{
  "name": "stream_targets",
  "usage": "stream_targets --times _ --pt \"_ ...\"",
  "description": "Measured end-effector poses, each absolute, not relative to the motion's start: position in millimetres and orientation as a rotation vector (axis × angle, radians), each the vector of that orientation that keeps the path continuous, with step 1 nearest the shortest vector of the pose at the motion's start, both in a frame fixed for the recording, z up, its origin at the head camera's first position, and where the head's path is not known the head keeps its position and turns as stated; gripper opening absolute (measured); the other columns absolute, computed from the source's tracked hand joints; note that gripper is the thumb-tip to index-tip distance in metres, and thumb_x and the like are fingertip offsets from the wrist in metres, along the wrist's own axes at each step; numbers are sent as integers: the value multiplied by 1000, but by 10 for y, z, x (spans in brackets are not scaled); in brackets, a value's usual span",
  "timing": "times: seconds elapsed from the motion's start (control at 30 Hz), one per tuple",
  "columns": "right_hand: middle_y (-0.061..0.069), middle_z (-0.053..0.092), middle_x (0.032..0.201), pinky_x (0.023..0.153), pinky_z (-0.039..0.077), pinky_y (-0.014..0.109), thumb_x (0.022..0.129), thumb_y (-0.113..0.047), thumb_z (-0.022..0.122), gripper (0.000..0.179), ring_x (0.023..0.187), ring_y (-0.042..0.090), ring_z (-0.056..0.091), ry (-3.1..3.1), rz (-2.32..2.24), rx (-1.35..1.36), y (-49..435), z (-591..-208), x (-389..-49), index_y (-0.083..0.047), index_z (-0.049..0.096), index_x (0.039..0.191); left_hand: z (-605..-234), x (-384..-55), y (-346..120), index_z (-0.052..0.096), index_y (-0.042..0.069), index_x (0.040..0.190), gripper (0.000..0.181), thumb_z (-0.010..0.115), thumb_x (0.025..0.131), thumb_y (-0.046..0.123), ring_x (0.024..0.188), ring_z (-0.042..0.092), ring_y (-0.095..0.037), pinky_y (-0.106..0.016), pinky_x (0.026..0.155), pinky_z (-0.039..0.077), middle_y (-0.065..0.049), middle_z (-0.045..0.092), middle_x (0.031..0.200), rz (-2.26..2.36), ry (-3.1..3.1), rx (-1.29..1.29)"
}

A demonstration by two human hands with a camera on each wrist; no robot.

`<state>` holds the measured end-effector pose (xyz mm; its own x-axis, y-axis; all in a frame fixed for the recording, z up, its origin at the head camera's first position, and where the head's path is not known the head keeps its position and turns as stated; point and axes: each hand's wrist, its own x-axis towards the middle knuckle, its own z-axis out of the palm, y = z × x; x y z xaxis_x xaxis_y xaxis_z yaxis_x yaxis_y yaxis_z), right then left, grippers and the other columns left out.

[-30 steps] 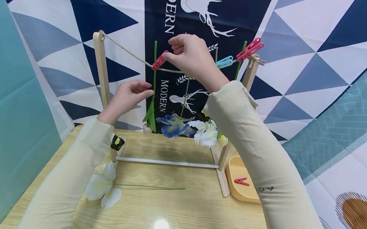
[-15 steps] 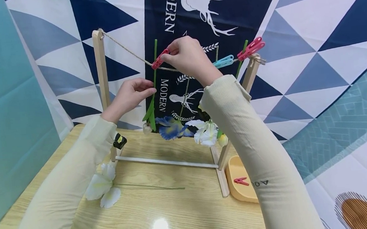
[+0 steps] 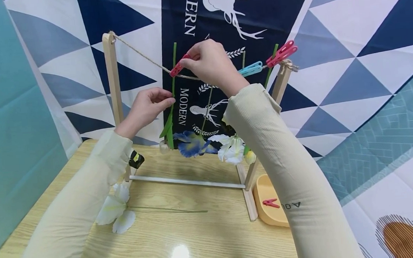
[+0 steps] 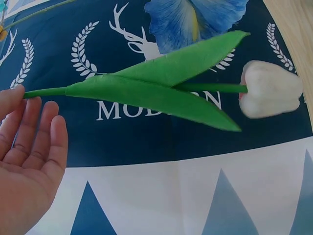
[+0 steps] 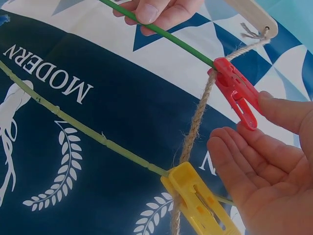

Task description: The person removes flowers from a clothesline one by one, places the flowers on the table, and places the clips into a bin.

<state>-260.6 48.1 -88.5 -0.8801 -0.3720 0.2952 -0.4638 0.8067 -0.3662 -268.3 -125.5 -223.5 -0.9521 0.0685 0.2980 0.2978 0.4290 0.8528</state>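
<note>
My left hand (image 3: 149, 106) pinches the green stem of an artificial white tulip (image 4: 271, 90) between thumb and forefinger; its other fingers are loosely bent. The tulip hangs head down, its two long leaves (image 4: 146, 93) below the fingers. A red clothespin (image 5: 237, 90) holds the stem's upper end against the twine (image 5: 198, 120), and the stem tip rises above it. My right hand (image 3: 213, 64) pinches this clothespin's handles between thumb and fingertips. Close by on the twine, a yellow clothespin (image 5: 203, 200) grips another stem (image 5: 107, 142), hidden behind my right hand in the head view.
Wooden posts (image 3: 113, 79) carry the twine. A blue flower (image 3: 191, 145) and a white one (image 3: 232, 149) hang from it, with a light blue clothespin (image 3: 252, 69) and red ones (image 3: 282, 52) at right. A loose white flower (image 3: 113, 209) and an orange tray (image 3: 270, 218) are on the table.
My right hand has come down and left onto the red clothespin's handles. My left hand has shifted slightly right and now pinches the tulip stem.
</note>
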Motion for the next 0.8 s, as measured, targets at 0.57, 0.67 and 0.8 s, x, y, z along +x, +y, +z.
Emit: stream_targets --times 0.57,0.67,0.8 --pt "0 65 88 54 35 21 94 -33 55 27 66 12 46 -2751 610 696 528 -935 -2614 -14 72 104 -2274 -2693 -1195 63 -2 109 24 62 90 14 77 63 -5 -19 71 54 -6 66 99 -1776 -2229 -456" --pt "-1 68 88 54 34 20 93 -32 57 26 66 11 47 -2721 620 692 519 -920 -2615 -15 73 103 -2273 -2696 -1190 62 -2 108 23 62 90 13 76 63 -6 -18 69 54 -4 65 97 -1780 -2204 -470" --pt "-1 71 94 56 36 20 93 -33 58 26 68 10 49 -2711 627 662 522 -881 -2609 -16 74 104 -2275 -2690 -1210 61 -3 108 24 62 90 12 76 61 -7 -18 67 54 2 63 92 -1770 -2193 -479"
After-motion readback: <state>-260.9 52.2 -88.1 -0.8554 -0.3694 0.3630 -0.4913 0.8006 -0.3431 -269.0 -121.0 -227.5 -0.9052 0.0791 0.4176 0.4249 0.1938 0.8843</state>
